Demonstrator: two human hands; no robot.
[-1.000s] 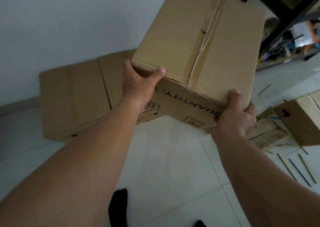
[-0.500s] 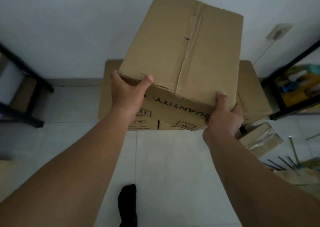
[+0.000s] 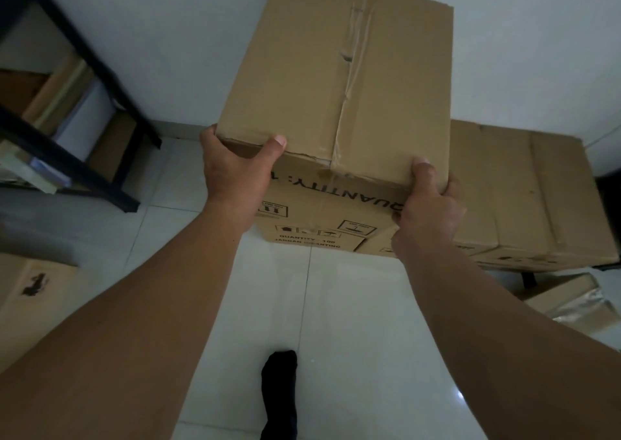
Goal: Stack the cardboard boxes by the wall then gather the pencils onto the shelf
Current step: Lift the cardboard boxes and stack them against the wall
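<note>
Far left, a black shelf (image 3: 84, 110) stands against the wall with papers and flat card on its boards; I see no pencils on it, nor anywhere on the floor in view. Below it, at the left edge of the floor, a loose box (image 3: 30, 291) with a dark smudge sits apart from the wall, not stacked. The person's left hand (image 3: 235, 167) grips the near left corner of the carried box (image 3: 336, 80), thumb laid on the top edge, fingers round the side. That box is taped shut and held tilted over the left part of the bottom box (image 3: 524, 197), which lies on the floor against the wall; whether the two touch yet I cannot tell. The right hand (image 3: 426, 204) clamps the near right corner, thumb on top, fingers curled beneath. Further right, a small box (image 3: 571, 302) with shiny wrapping rests on the floor near the bottom box's near corner. To my eye the stacking is about midway: one box placed, one going on, at least two waiting, and the pencils not begun
</note>
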